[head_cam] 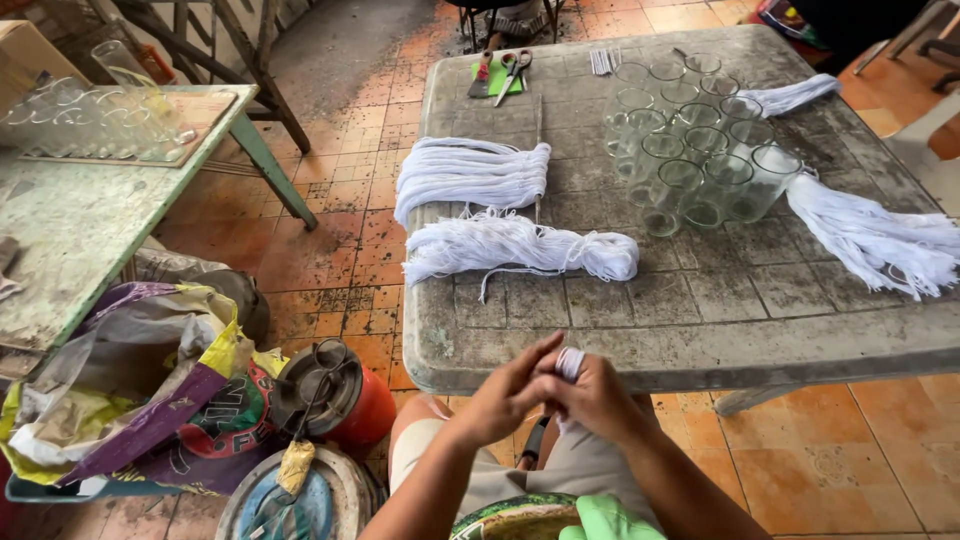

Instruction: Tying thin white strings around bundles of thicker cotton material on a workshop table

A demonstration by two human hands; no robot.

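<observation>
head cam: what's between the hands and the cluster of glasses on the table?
In the head view, bare weathered tabletop separates the hands, winding white string, from the empty glasses. The nearest string bundle lies left of that line.

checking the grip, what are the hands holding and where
A small bundle of white string, pinched near its top end between the right hand and left hand.

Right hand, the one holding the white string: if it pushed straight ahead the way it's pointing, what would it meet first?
The right hand points up and left, already touching the left hand. Past that, probably the grey table's edge, though depth is unclear.
</observation>
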